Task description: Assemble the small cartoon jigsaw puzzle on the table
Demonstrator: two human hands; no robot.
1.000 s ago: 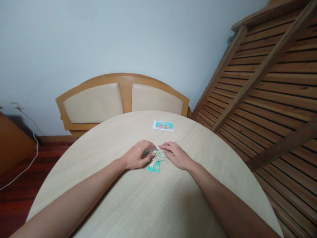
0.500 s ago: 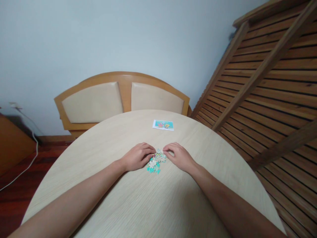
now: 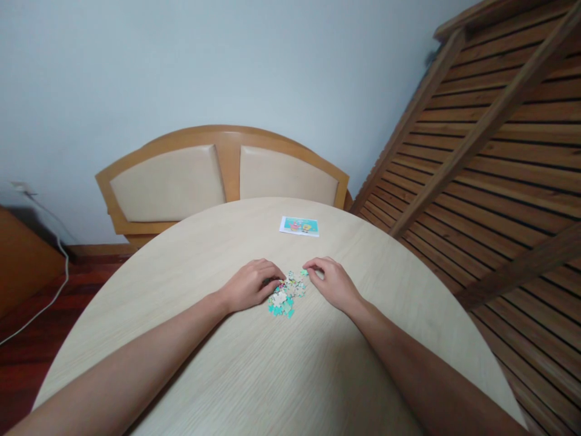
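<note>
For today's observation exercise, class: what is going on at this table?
A person sits at a round table with both hands on a small pile of puzzle pieces. The left hand rests curled at the pile's left edge; the right hand touches a piece at its right. A picture card lies farther back, untouched.

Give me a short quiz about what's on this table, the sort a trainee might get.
1. True or false: the picture card lies beyond the jigsaw pieces, toward the chairs.
2. Which hand has its fingers at the small teal piece set apart from the pile? A) left hand B) right hand
3. What shape is the edge of the table?

Key: 1. True. 2. B. 3. Rounded.
</note>
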